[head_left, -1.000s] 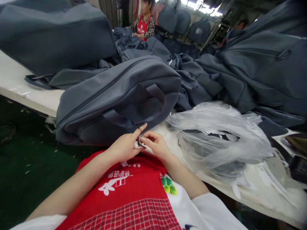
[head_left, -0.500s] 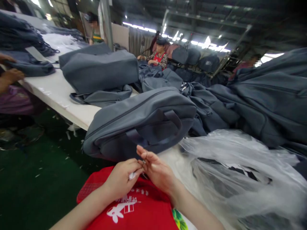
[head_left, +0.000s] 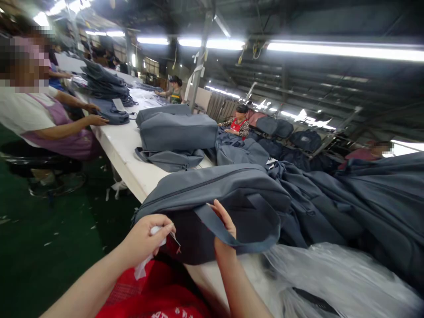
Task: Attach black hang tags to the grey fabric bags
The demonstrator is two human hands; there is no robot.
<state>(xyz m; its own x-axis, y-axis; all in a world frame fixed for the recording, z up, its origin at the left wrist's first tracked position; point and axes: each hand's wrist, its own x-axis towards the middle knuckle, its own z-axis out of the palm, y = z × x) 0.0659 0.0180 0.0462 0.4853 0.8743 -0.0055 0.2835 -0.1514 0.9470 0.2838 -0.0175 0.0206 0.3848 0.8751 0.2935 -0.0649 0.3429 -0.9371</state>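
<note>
A dark grey-blue bag (head_left: 212, 185) with a long zip lies on its side at the near table edge, its handle side facing me. My right hand (head_left: 225, 225) is at the bag's webbing handle (head_left: 245, 243). Its fingers reach up behind the strap, which is raised off the bag; the thumb is hidden. To the left, my left hand (head_left: 154, 234) is closed around a crumpled white scrap (head_left: 159, 234). A small thin piece with a shiny edge (head_left: 174, 243) sticks out from its fingertips, too small to name. This hand is just in front of the bag's left end.
Clear plastic (head_left: 331, 274) is heaped at the right. Grey bags (head_left: 179, 130) stand on the white table (head_left: 122, 165), and more bags (head_left: 374, 207) are piled right. At the left edge a seated co-worker (head_left: 56, 119) handles grey fabric; others sit farther back.
The view has swung left and up. My hands, close together before, are now apart: the right has moved to the bag's handle and raised it, while the left keeps the white scrap.
</note>
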